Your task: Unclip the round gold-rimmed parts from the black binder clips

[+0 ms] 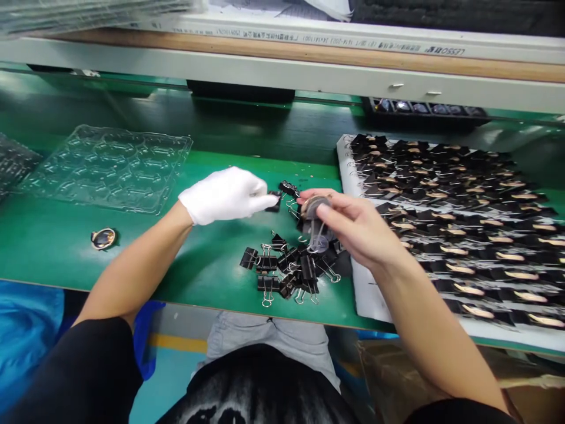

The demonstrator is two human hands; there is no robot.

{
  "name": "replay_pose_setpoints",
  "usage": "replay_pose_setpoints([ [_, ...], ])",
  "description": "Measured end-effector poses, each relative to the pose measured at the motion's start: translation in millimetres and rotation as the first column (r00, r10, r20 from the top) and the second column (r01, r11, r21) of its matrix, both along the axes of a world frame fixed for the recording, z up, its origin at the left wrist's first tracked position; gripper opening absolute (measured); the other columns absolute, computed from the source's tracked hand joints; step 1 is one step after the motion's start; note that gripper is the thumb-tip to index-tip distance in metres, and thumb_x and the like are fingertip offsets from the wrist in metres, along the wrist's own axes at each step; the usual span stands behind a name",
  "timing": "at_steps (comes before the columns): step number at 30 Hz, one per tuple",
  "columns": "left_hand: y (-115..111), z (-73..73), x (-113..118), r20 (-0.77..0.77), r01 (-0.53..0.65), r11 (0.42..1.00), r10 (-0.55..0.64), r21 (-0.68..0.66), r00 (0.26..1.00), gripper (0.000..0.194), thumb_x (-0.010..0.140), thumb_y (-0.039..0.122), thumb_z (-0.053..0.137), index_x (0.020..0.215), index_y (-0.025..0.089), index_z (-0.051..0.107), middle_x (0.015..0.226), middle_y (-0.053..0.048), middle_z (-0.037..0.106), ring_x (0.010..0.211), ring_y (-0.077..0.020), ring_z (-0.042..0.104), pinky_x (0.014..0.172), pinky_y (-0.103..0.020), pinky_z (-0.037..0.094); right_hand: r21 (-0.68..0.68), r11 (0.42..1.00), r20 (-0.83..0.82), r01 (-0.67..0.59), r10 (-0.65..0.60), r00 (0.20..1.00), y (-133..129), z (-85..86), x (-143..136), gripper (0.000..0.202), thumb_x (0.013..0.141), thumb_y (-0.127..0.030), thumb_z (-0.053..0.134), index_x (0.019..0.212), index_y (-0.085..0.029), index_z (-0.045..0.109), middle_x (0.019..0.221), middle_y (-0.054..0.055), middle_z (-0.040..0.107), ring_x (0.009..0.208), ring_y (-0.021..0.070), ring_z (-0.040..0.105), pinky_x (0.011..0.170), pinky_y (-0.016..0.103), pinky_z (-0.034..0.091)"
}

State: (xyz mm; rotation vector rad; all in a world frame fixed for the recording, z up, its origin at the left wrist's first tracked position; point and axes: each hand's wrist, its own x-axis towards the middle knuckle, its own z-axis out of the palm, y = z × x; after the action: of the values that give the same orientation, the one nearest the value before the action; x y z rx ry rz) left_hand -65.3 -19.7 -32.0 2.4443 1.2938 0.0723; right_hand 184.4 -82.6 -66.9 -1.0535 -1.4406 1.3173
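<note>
My left hand (227, 194), in a white glove, pinches a black binder clip (274, 200) at its fingertips above the green bench. My bare right hand (353, 227) holds a small round grey part (315, 206) with a binder clip hanging on it, just right of the left hand. Below both hands lies a loose pile of black binder clips (286, 268) with silver wire handles.
A white sheet (366, 288) at the right carries several rows of clipped round parts (463, 218). A clear blister tray (110, 168) lies at the left, a single round part (103, 238) near the front edge. A shelf rail (282, 73) runs across the back.
</note>
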Motion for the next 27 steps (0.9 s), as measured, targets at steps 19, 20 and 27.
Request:
replay_pose_setpoints([
  [19,-7.0,-28.7,19.2,0.354,0.056,0.931,-0.192,0.359,0.915,0.052,0.089,0.065,0.056,0.067,0.019,0.056,0.057,0.0,0.059,0.051,-0.0107,0.048,0.056,-0.026,0.026,0.216,0.97,-0.006,-0.112,0.116,0.993,-4.5,-5.6,-1.1,0.016,0.094,-0.038,0.077,0.104,-0.028,0.085,0.128,0.008,0.076,0.136,0.0287,0.062,0.116,0.045,0.049],
  [20,-7.3,-29.8,20.0,0.357,0.049,0.926,-0.193,0.375,0.914,0.053,0.088,0.066,0.056,0.063,0.019,0.054,0.055,0.001,0.057,0.049,-0.0102,0.046,0.055,-0.026,0.024,0.205,0.97,-0.005,-0.129,0.133,0.991,-4.5,-5.5,-0.2,0.017,0.094,-0.038,0.076,0.105,-0.028,0.084,0.129,0.008,0.075,0.136,0.0286,0.062,0.115,0.044,0.05],
  [27,-10.0,-30.2,22.8,0.289,0.062,0.9,-0.203,0.431,0.936,0.058,0.081,0.065,0.054,0.049,0.02,0.036,0.043,0.003,0.034,0.044,-0.0094,0.031,0.052,-0.028,0.018,0.112,0.97,0.01,-0.216,0.216,0.976,-5.9,-1.4,0.9,0.018,0.095,-0.04,0.074,0.101,-0.025,0.083,0.132,0.008,0.074,0.133,0.0279,0.063,0.11,0.041,0.053],
])
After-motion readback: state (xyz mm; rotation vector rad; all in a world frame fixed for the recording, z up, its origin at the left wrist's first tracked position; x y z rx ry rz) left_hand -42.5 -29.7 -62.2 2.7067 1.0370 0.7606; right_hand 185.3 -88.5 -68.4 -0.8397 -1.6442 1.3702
